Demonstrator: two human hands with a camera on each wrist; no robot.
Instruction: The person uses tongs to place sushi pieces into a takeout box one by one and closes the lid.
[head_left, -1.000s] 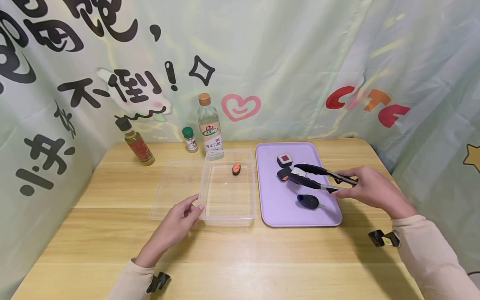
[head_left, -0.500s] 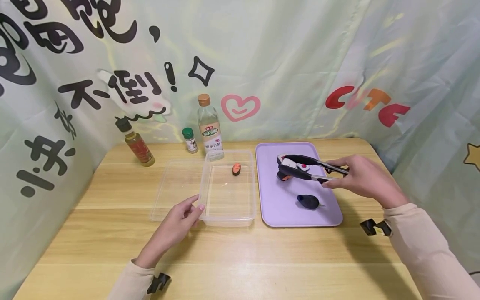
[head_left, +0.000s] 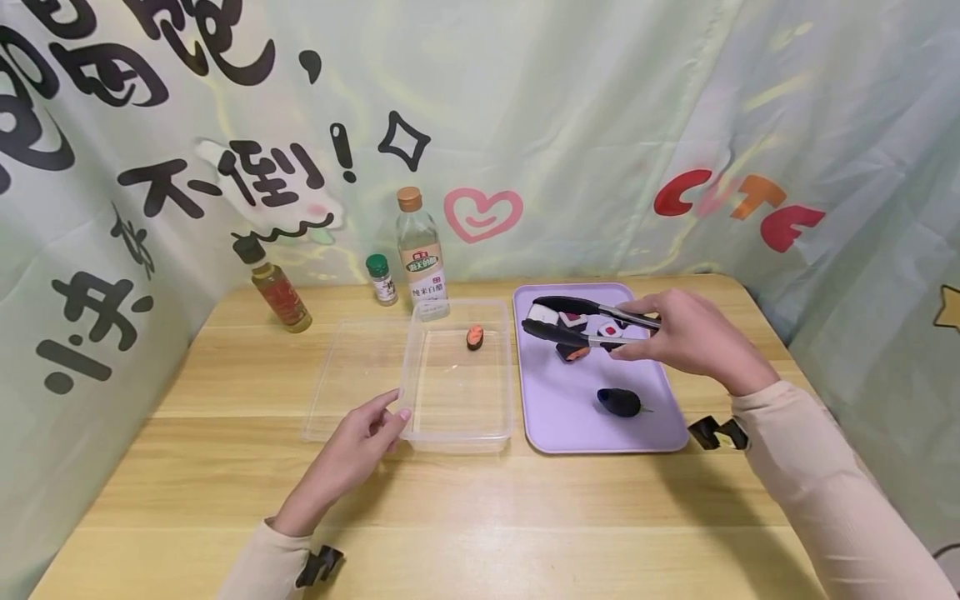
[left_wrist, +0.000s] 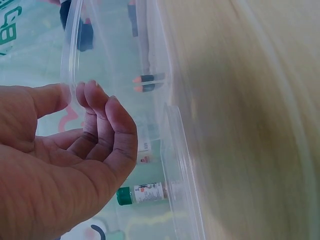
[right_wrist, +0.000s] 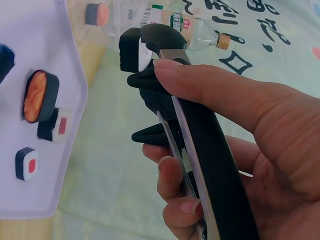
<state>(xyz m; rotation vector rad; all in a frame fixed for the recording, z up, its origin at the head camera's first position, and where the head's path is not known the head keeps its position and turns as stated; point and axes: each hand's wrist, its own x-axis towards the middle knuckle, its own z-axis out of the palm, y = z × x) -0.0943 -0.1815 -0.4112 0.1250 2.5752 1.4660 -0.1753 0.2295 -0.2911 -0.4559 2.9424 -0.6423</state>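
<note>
My right hand (head_left: 697, 337) grips black-and-silver tongs (head_left: 558, 333) over the purple tray (head_left: 555, 429). Between the tong tips is a black-and-white sushi piece (head_left: 543, 314), which shows black and white in the right wrist view too. Below lie a salmon-topped sushi piece (right_wrist: 37, 97) and two white rolls with red centres, one roll (right_wrist: 27, 164) nearer the tray edge. A dark egg-shaped thing (head_left: 619, 402) with a thin tail rests lower on the tray. My left hand (head_left: 352, 454) pinches the rim of a clear plastic container (head_left: 457, 435), where one orange-topped sushi piece (head_left: 475, 337) lies.
A clear lid (head_left: 330, 400) lies flat left of the container. Behind stand a tall vinegar bottle (head_left: 423, 267), a green-capped spice jar (head_left: 382, 283) and a dark-capped oil bottle (head_left: 281, 296). A printed curtain (head_left: 585, 125) hangs along the table's back.
The right hand has carried the tongs and gripped sushi piece left and upward across the tray, toward the container. My left hand stays at the container rim.
</note>
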